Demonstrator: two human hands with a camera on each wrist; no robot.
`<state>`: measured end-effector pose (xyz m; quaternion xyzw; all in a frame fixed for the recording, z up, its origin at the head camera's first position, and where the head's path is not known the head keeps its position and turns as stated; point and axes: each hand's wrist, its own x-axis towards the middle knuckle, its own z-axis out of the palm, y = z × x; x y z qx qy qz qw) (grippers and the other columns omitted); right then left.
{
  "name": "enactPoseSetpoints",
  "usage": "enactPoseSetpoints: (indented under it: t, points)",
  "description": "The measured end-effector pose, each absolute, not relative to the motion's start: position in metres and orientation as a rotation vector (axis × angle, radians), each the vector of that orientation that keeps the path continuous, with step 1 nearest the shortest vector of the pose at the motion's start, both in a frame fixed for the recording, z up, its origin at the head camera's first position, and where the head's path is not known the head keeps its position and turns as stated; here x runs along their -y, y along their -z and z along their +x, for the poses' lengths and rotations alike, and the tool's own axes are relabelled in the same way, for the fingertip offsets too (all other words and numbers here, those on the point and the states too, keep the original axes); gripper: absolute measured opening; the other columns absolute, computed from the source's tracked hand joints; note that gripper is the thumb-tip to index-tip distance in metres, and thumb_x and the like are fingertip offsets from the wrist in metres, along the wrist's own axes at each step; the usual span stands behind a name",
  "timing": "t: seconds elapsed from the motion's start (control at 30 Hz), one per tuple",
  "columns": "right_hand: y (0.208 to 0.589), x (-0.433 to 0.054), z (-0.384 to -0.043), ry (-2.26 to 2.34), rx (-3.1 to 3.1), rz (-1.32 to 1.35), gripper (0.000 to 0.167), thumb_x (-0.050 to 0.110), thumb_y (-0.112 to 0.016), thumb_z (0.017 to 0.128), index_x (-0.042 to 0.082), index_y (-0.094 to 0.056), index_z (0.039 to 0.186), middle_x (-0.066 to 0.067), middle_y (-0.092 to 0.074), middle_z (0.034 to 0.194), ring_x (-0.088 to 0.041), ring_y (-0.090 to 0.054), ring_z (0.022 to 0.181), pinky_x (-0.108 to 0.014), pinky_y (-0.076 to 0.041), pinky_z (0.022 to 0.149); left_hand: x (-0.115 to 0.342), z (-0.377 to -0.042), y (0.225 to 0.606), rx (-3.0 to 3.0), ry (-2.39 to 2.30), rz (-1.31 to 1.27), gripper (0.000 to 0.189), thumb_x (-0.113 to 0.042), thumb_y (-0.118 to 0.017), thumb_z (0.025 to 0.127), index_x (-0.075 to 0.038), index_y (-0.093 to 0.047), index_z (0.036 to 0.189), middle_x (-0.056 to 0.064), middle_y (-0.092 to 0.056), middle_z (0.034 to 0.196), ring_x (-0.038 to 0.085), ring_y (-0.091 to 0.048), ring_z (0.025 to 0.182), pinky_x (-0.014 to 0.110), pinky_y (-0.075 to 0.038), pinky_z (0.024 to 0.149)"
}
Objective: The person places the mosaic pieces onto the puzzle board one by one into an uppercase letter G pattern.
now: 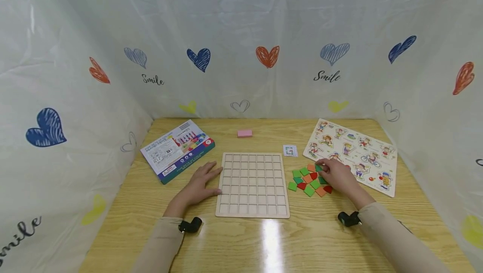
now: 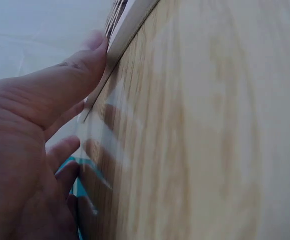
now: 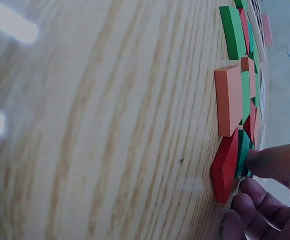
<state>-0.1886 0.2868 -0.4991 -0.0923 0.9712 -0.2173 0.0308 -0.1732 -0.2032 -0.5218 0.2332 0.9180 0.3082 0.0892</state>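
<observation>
A square wooden grid board (image 1: 253, 185) lies mid-table with bare cells. My left hand (image 1: 200, 185) rests at its left side, fingers spread; in the left wrist view the thumb (image 2: 87, 57) touches the board's edge (image 2: 127, 35). To the right of the board is a loose group of green, orange and red tiles (image 1: 309, 190). At the far right side of that group, my right hand (image 1: 337, 176) pinches a dark green tile (image 1: 318, 167) between thumb and fingertips. Seen from the right wrist, a red tile (image 3: 225, 167) and an orange tile (image 3: 228, 100) lie nearest the hand.
A blue and white box (image 1: 177, 149) lies at the back left. Behind the grid board are a pink block (image 1: 244, 133) and a small patterned card (image 1: 290, 150). A picture puzzle board (image 1: 352, 149) lies at the right, partly under my right hand and forearm in view.
</observation>
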Motion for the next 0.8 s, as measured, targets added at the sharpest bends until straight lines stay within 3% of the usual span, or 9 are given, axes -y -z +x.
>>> enactPoseSetpoints:
  t: [0.17,0.4,0.63,0.8]
  points:
    - [0.4997,-0.2875,-0.1891,0.663,-3.0,-0.304,0.023,0.015,-0.071,0.096,0.006,-0.07,0.118,-0.005,-0.06,0.09,-0.018,-0.051,0.074,-0.035,-0.045,0.063,0.2025,-0.1731,0.5216,-2.712,-0.929,0.72,0.08,-0.038,-0.076,0.092,-0.011,-0.039,0.158,0.02,-0.016,0.168,0.044,-0.008,0.154,0.062,-0.004,0.123]
    - [0.5013,-0.2907,-0.1918,0.753,-2.98,-0.289,0.02,0.012,-0.073,0.095,0.006,-0.066,0.112,-0.009,-0.066,0.096,-0.025,-0.064,0.085,-0.047,-0.054,0.073,0.201,-0.1735,0.521,-2.688,-0.904,0.691,0.084,-0.041,-0.075,0.091,-0.013,-0.035,0.16,0.015,-0.013,0.169,0.039,-0.003,0.156,0.056,0.002,0.124]
    - [0.5016,-0.2953,-0.1928,0.783,-2.939,-0.278,0.02,0.013,-0.07,0.097,0.008,-0.06,0.114,-0.004,-0.063,0.089,-0.017,-0.056,0.073,-0.037,-0.046,0.067,0.2012,-0.1738,0.5217,-2.68,-0.922,0.708,0.085,-0.041,-0.075,0.091,-0.012,-0.034,0.16,0.015,-0.013,0.169,0.038,-0.003,0.156,0.055,0.002,0.124]
    - [0.5007,-0.2967,-0.192,0.879,-2.896,-0.241,0.015,0.015,-0.067,0.1,0.008,-0.062,0.113,-0.003,-0.064,0.09,-0.016,-0.056,0.076,-0.034,-0.045,0.068,0.2013,-0.1736,0.5218,-2.679,-0.913,0.705,0.085,-0.042,-0.075,0.092,-0.013,-0.033,0.16,0.014,-0.012,0.17,0.037,-0.002,0.156,0.055,0.002,0.124]
